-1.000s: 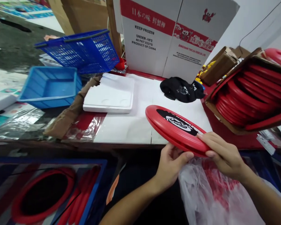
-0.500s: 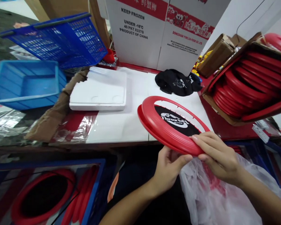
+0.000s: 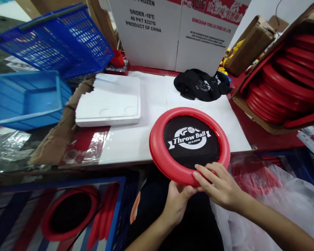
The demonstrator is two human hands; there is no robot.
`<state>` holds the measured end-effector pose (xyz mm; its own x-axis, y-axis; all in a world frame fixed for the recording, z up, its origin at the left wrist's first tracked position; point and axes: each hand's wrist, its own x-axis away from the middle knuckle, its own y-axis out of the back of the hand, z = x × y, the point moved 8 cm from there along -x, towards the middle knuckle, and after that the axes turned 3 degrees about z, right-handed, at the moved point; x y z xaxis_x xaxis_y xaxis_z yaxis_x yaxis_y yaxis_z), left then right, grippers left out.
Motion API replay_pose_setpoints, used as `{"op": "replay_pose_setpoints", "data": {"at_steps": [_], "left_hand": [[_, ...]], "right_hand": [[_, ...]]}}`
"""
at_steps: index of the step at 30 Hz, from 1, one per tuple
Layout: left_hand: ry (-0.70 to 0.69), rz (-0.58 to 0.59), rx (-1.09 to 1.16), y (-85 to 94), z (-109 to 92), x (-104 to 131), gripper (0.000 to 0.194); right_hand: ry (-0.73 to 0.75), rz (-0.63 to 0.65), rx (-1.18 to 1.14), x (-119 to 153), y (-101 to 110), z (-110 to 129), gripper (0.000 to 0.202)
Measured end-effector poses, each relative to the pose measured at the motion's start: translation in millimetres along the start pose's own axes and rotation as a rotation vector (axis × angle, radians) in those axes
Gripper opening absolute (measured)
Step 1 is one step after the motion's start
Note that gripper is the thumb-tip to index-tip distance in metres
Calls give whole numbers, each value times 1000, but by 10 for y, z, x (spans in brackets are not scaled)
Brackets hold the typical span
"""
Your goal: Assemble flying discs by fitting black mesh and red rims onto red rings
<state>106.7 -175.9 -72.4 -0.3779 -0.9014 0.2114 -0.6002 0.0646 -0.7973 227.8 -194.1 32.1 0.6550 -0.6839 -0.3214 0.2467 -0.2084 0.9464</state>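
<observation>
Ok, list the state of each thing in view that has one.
Red-rimmed disc: held, printed face up
Left grip: closed on the disc's near edge
Right grip: fingers over the rim
Black fabric: crumpled
Carton: open, packed with red rings
Light blue bin: open
Dark blue basket: tilted
White foam slab: lying flat

A disc over the worktop's front edge, between a slab at left and a carton of rings at right; behind it, a heap, seemingly cloth.
</observation>
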Motion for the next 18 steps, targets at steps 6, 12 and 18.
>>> {"op": "replay_pose_setpoints", "data": {"at_steps": [6, 12, 18], "left_hand": [[99, -229, 49, 89, 44, -24, 48], [111, -317, 67, 193, 129, -85, 39], [78, -303, 44, 255, 112, -156, 39]], "right_hand": [[46, 11, 63, 31, -216, 52, 50], [58, 2, 138, -12, -339, 54, 43], [-66, 18, 62, 60, -489, 15, 54]]}}
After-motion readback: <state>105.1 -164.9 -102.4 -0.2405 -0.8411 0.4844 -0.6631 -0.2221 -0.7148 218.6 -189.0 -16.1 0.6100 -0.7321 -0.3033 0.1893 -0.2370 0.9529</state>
